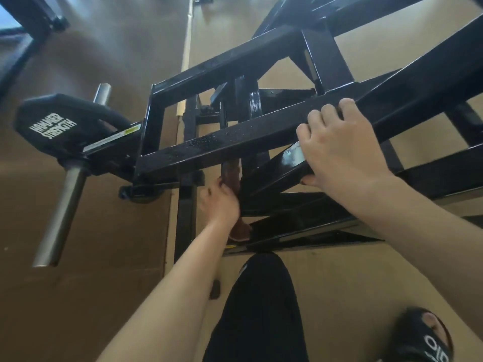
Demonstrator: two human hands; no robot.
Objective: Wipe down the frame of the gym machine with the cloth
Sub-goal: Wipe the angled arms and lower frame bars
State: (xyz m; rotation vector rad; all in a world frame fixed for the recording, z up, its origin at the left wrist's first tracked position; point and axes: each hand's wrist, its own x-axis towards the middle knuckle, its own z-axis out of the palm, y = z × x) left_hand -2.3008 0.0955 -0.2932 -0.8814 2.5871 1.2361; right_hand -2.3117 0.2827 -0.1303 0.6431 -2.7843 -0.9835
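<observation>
Down at the bottom edge, a black-trousered leg and a black slipper with white lettering sat closest to the lens, planted on the floor. Up from there, both bare forearms reached into the frame of the machine. That frame was glossy black square tubing, beams crossing at angles, and the nearest long beam ran up toward the right, speckled with fine droplets or dust along its top face. Light glinted off a lower slanted beam just under it.

And the right hand was clamped on, fingers curled over the top of the long beam, thumb tucked beneath the slanted one. Lower, between the beams, the left hand gripped the cloth, a dark brown rag pressed against an upright post below the long beam. More of that rag trailed out beneath the wrist, near a bottom rail.

Off to the left, a black plate with white lettering, reading HAMMER STRENGTH upside down, rode on the machine's arm. One steel peg jutted toward the camera, and a shorter peg poked up behind the plate.

Underfoot, the floor was brown, covered in flat sheets with a pale seam running away toward the top. Another black machine showed at the top left corner.
</observation>
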